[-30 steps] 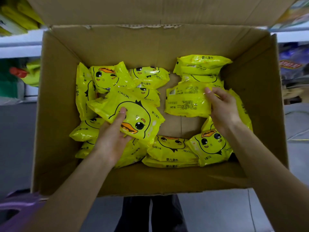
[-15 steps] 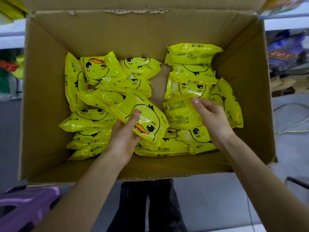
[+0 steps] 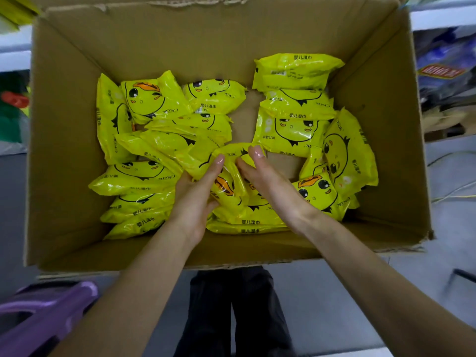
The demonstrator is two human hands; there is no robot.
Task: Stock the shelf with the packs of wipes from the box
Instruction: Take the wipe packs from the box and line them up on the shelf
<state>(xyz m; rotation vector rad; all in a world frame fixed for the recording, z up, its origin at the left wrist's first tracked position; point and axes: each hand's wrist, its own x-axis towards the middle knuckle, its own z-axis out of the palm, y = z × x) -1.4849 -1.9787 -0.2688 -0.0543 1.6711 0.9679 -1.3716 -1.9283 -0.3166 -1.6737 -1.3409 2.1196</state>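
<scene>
Head view: an open cardboard box (image 3: 77, 60) holds yellow duck-faced packs of wipes (image 3: 296, 127) in loose heaps along its left, right and near sides; bare cardboard floor shows in the middle. The left hand (image 3: 195, 194) and right hand (image 3: 270, 184) meet at the centre; thumbs and fingers clasp the gripped packs (image 3: 229, 188), pressed together on edge between them. A purple stool (image 3: 46, 313) stands outside the near-left corner.
</scene>
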